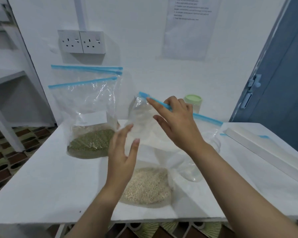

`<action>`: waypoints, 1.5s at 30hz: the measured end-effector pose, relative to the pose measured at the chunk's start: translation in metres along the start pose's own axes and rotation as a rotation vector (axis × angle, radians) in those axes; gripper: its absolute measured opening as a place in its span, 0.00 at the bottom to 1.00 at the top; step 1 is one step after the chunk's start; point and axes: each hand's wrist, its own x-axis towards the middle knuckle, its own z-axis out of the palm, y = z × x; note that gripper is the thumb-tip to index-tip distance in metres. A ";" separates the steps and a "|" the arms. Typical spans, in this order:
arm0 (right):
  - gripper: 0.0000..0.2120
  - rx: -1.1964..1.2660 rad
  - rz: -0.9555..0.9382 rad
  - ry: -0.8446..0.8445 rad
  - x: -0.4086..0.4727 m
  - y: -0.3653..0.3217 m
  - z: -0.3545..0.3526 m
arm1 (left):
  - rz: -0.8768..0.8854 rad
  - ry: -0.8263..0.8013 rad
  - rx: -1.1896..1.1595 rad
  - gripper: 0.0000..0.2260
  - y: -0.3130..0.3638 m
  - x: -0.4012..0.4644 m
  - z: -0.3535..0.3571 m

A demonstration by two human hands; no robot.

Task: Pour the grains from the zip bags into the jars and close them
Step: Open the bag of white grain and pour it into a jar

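A clear zip bag of pale grains (146,184) stands in the middle of the white table (41,177), its blue zip strip (205,118) slanting down to the right. My right hand (175,122) pinches that strip near its top left end. My left hand (124,157) is open, fingers spread, beside the bag's left face. Another zip bag holding green grains (91,141) stands behind at the left, leaning at the wall. A jar with a pale green lid (193,100) sits at the back right, partly hidden by my right hand. A clear jar (212,143) shows dimly behind the bag.
A long white box (265,152) lies along the table's right side. Double wall sockets (82,42) and a paper notice (187,26) hang on the wall. White shelving (7,78) stands left; a blue door (279,74) right. Patterned floor tiles lie left of the table.
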 end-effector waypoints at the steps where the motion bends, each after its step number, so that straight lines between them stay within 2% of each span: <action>1: 0.22 -0.009 0.011 -0.001 0.000 0.001 0.001 | -0.035 -0.036 0.043 0.17 -0.012 -0.013 0.002; 4: 0.22 -0.035 0.005 -0.014 0.001 -0.002 0.003 | -0.076 -0.087 0.126 0.19 -0.032 -0.035 0.006; 7: 0.21 -0.046 -0.008 0.003 0.012 -0.011 -0.003 | -0.083 -0.070 0.089 0.22 -0.035 -0.019 0.001; 11: 0.26 -0.034 -0.001 0.065 0.038 -0.019 -0.024 | 0.022 -0.022 0.054 0.25 -0.029 0.018 -0.012; 14: 0.34 0.037 0.042 0.071 0.050 -0.025 -0.033 | 0.133 0.038 0.194 0.29 -0.025 0.054 -0.032; 16: 0.36 0.086 0.075 0.131 0.054 -0.030 -0.029 | 0.176 0.053 0.298 0.31 -0.024 0.077 -0.049; 20: 0.34 0.117 0.160 0.200 0.047 -0.045 -0.004 | 0.200 0.044 0.425 0.33 -0.031 0.097 -0.074; 24: 0.31 0.158 0.176 0.210 0.028 -0.057 0.023 | 0.206 0.058 0.509 0.31 -0.054 0.082 -0.080; 30: 0.31 0.133 0.200 0.234 0.024 -0.060 0.032 | 0.121 0.166 0.618 0.30 -0.075 0.054 -0.082; 34: 0.31 0.134 0.217 0.224 0.019 -0.058 0.030 | -0.240 0.257 0.592 0.39 -0.099 0.017 -0.078; 36: 0.31 0.138 0.224 0.217 0.015 -0.060 0.029 | -0.333 0.270 0.563 0.42 -0.106 0.009 -0.075; 40: 0.32 0.157 0.247 0.208 0.006 -0.065 0.027 | -0.350 0.221 0.412 0.43 -0.110 0.015 -0.076; 45: 0.33 0.178 0.290 0.208 0.000 -0.066 0.022 | -0.321 0.215 0.383 0.45 -0.106 0.028 -0.080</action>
